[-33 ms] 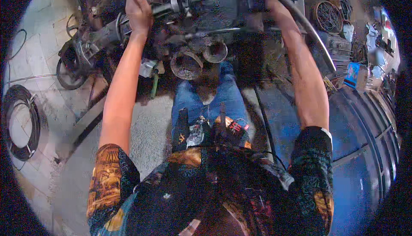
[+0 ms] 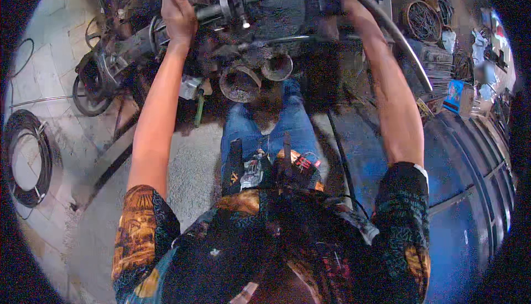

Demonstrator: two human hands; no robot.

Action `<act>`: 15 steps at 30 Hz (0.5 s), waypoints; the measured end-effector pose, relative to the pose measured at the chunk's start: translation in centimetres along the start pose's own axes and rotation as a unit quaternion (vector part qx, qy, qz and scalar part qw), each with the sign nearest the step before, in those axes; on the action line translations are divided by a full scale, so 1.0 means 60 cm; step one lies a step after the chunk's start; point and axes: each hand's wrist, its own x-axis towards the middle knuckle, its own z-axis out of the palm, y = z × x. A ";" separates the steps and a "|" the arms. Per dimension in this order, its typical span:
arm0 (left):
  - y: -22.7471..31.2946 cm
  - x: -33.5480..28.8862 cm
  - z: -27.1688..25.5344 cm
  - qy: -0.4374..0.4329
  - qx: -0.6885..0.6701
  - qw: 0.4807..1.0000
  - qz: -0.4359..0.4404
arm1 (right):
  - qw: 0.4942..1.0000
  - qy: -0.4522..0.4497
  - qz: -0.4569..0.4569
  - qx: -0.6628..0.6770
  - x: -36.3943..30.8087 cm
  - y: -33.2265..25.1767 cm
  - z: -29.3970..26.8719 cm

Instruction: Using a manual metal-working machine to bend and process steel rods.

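My left hand (image 2: pixel 178 15) is at the left of a dark, greasy machine (image 2: pixel 274 13), beside its metal shaft (image 2: pixel 207 12). Its fingers are stretched out and slightly apart, up against a dark bar. A collar with a bright-tipped bolt (image 2: pixel 245 24) sits on the shaft to the right of that hand. My right hand (image 2: pixel 354 5) reaches to the machine's right end, partly behind a curved metal tube (image 2: pixel 381 19). The fingers there are hidden and blurred. Two round, open-mouthed metal parts (image 2: pixel 240 82) hang below the machine, near my knees.
A coil of black hose (image 2: pixel 44 157) lies on the tiled floor at left. A dark wheel (image 2: pixel 91 91) stands by the machine's left end. Blue metal sheeting (image 2: pixel 409 193) covers the right side. A basket of wire (image 2: pixel 423 21), rods and a blue packet (image 2: pixel 453 96) are farther right.
The bolt on the shaft's collar was blurred and higher; now its bright tip shows lower down. Both arms stay nearly where they were.
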 end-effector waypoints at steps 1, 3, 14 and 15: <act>-0.011 0.000 0.003 0.016 -0.030 0.999 0.021 | 1.000 -0.005 0.024 0.000 -0.002 0.002 0.007; 0.002 0.002 -0.002 0.029 -0.060 0.997 0.041 | 1.000 -0.005 0.014 0.024 0.001 -0.010 0.005; 0.002 0.003 -0.020 -0.012 0.008 0.999 -0.038 | 0.997 0.039 -0.022 0.056 0.011 -0.040 0.006; 0.002 0.003 -0.018 -0.011 0.007 0.999 -0.038 | 0.996 0.040 0.016 0.076 0.011 -0.048 0.002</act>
